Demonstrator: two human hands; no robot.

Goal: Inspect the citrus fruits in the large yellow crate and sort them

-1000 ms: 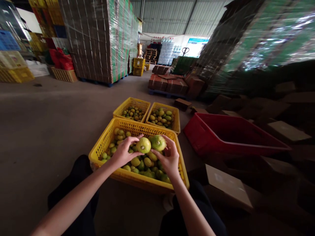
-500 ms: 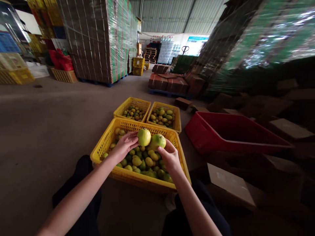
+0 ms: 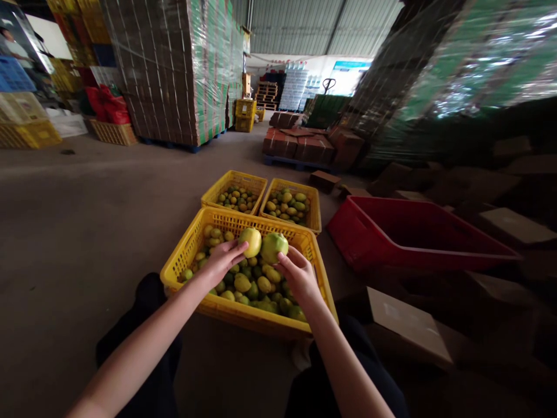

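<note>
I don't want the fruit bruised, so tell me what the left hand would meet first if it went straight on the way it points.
Most likely the greener fruit in the right hand, met by the yellower fruit the left hand holds; depth between them is hard to judge.

The fruit (image 3: pixel 250 242) in your left fingers (image 3: pixel 232 251) is pale yellow; the other fruit (image 3: pixel 273 247), in your right fingers (image 3: pixel 289 267), light green. Your front crate (image 3: pixel 261 323) is yellow with slotted sides, the tub (image 3: pixel 361 244) plain red, your trousers (image 3: pixel 143 348) near-black.
</note>
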